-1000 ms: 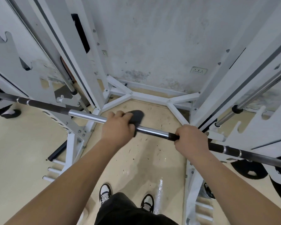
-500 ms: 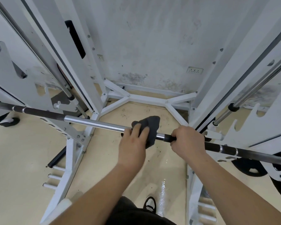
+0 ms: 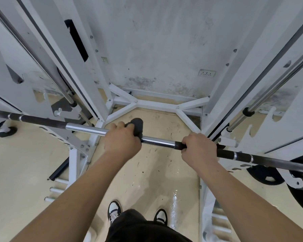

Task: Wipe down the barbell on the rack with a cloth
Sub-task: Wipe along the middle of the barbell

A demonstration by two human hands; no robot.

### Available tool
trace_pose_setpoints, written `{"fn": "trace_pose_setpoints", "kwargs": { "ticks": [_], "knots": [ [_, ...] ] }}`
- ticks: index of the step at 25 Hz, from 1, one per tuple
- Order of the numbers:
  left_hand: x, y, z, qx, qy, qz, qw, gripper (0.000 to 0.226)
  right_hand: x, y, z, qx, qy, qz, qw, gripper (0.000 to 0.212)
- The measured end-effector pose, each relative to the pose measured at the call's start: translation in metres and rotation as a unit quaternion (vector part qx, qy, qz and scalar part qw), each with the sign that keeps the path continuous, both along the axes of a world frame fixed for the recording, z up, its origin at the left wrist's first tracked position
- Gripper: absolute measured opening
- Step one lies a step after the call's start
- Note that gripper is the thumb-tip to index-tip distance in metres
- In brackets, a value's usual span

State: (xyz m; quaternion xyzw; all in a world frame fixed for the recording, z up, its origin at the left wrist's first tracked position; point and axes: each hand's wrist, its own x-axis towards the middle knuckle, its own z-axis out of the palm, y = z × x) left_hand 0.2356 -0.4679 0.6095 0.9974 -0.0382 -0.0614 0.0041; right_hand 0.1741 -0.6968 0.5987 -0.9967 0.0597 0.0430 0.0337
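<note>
Rack, left of frame: white steel rack point(image 3: 94, 88) carrying the bar.
Barbell: long steel barbell point(image 3: 84, 128), chrome middle and dark knurled ends, runs from the middle left edge down to the lower right.
Left hand: left hand point(image 3: 122, 140), centre frame, clenched round the chrome stretch with the cloth trapped under its fingers.
Cloth: dark grey bunched cloth point(image 3: 136, 124), poking out past the fingers, touching the bar.
Right hand: right hand point(image 3: 198, 149), right of centre, gripping bare bar where chrome meets knurl; steadying, I judge.
Progress: wiping under way mid-bar. Cannot tell which lengths are done; the knurled ends toward both edges probably remain.
</note>
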Motion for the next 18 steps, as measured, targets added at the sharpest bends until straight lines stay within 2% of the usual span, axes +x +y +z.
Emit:
{"fn": "trace_pose_setpoints", "kwargs": {
  "ticks": [2,5,7,10,13,15,18],
  "knots": [
    [-0.003,-0.032,0.002,-0.015,0.02,-0.049,0.998,0.036,0.001,0.001,0.001,0.0,0.006,-0.002,1.0,0.014],
    [-0.029,-0.082,-0.004,-0.134,0.069,-0.179,0.972,0.037,0.003,0.001,0.003,0.0,0.002,-0.015,1.0,0.006],
    [-0.02,-0.079,-0.002,-0.164,0.094,-0.219,0.957,0.038,0.003,0.001,0.003,0.004,-0.002,-0.025,1.0,0.007],
    [0.007,-0.032,-0.006,-0.127,0.081,-0.146,0.978,0.036,0.002,0.001,-0.001,0.008,0.009,-0.026,1.0,0.017],
    [0.007,0.005,-0.022,-0.097,-0.025,-0.037,0.994,0.035,0.002,0.001,-0.003,0.027,0.014,-0.039,0.999,0.026],
    [-0.013,-0.001,-0.033,-0.116,-0.072,-0.054,0.989,0.04,0.002,0.001,0.0,0.061,0.016,-0.067,0.996,0.029],
    [-0.036,-0.015,-0.036,-0.202,-0.064,-0.164,0.963,0.048,0.005,0.005,0.01,0.101,0.06,-0.104,0.988,0.02]
  ]
}}
